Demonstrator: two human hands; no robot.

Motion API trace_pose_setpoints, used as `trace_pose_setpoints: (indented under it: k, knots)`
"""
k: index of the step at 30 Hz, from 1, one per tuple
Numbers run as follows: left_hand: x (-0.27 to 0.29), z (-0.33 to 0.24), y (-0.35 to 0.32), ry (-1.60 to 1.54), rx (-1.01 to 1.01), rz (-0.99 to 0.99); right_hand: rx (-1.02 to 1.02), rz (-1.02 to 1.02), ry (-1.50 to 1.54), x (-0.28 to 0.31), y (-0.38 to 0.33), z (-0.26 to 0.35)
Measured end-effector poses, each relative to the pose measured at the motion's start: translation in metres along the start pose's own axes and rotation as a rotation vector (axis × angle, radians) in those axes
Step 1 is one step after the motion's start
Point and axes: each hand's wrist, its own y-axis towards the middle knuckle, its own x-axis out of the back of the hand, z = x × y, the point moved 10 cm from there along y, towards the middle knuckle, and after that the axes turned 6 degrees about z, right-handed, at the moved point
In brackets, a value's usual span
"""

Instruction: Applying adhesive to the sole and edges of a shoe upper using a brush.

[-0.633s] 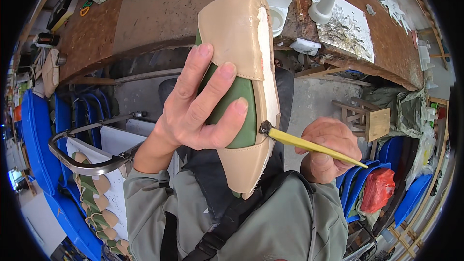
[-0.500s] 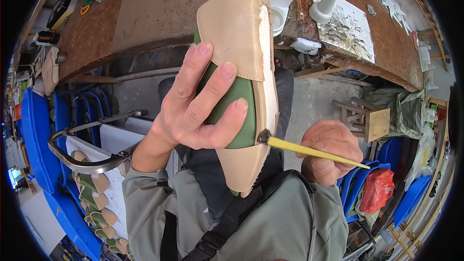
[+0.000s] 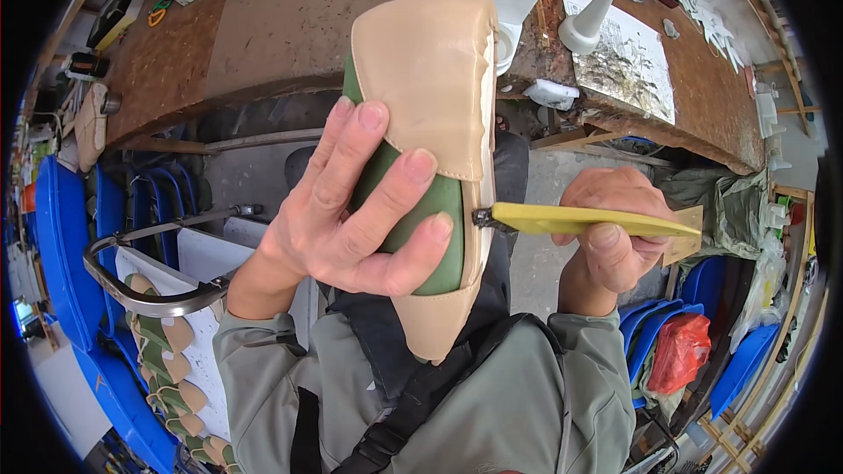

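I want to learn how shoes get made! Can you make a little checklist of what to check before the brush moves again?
1. Left hand grips the beige shoe on its green form: ok.
2. Right hand holds the yellow-handled brush: ok.
3. Brush tip touches the shoe's edge: ok.
4. Left fingertips well away from the tip: not ok, close.
5. Glue on the bristles: cannot tell.

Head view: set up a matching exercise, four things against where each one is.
Things:
1. left hand
2. right hand
3. red bag
4. white nozzle cap

Places:
A. on the brown workbench
B. wrapped around the green shoe last
C. low at the right, among blue crates
D. gripping the yellow-handled brush

Pairs: 1-B, 2-D, 3-C, 4-A
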Motion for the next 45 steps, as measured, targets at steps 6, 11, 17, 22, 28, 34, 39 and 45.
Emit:
trace_pose_setpoints:
  k: [6,11,17,22,28,34,39,45]
  knots:
    - [0.004,-0.002,0.0,0.022,0.0,-0.001,0.114,-0.013,-0.062,-0.005,0.006,0.007]
    - [0.002,0.002,-0.001,0.01,0.021,-0.008,0.079,-0.079,-0.205,0.008,-0.003,0.006]
    - [0.001,0.004,0.0,-0.012,0.031,-0.021,0.054,-0.029,-0.041,-0.001,0.01,0.007]
    - [0.001,0.005,-0.001,-0.002,0.031,-0.046,0.059,0.077,-0.006,-0.006,0.003,0.008]
    - [0.0,0.007,-0.003,-0.014,0.027,0.002,0.168,0.248,0.114,-0.02,-0.002,0.015]
    - [0.004,0.007,-0.004,-0.033,0.017,-0.046,0.163,0.271,0.159,-0.022,-0.003,0.017]
    - [0.002,0.002,-0.012,-0.106,-0.023,-0.142,0.118,0.049,0.115,-0.017,0.001,0.013]
    - [-0.008,-0.001,-0.017,-0.03,0.031,-0.051,0.232,0.038,-0.103,-0.017,0.048,0.007]
